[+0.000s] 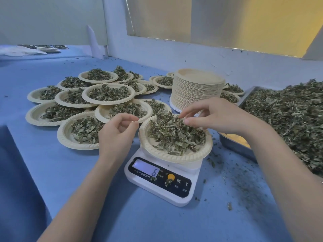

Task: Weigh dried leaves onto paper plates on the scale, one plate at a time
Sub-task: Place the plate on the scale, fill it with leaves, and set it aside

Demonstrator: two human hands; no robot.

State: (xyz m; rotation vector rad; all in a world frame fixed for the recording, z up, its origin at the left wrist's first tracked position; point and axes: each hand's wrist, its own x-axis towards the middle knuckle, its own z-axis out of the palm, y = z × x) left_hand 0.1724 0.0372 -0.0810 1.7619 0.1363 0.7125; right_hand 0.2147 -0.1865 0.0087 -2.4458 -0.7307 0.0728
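A white digital scale (pixel 162 179) stands on the blue table, its display showing 6. On it sits a cream paper plate (pixel 176 157) heaped with dried leaves (pixel 174 133). My left hand (pixel 117 131) pinches the plate's left rim between thumb and fingers. My right hand (pixel 213 116) hovers over the far side of the heap, fingertips pinching a few leaves at its top. A metal tray (pixel 244 96) at the right holds a big pile of loose dried leaves (pixel 288 116).
Several filled paper plates (pixel 108 92) overlap across the table to the left and behind the scale. A tall stack of empty plates (pixel 197 89) stands behind it. Leaf crumbs (pixel 232 179) litter the table right of the scale. A white wall rises behind.
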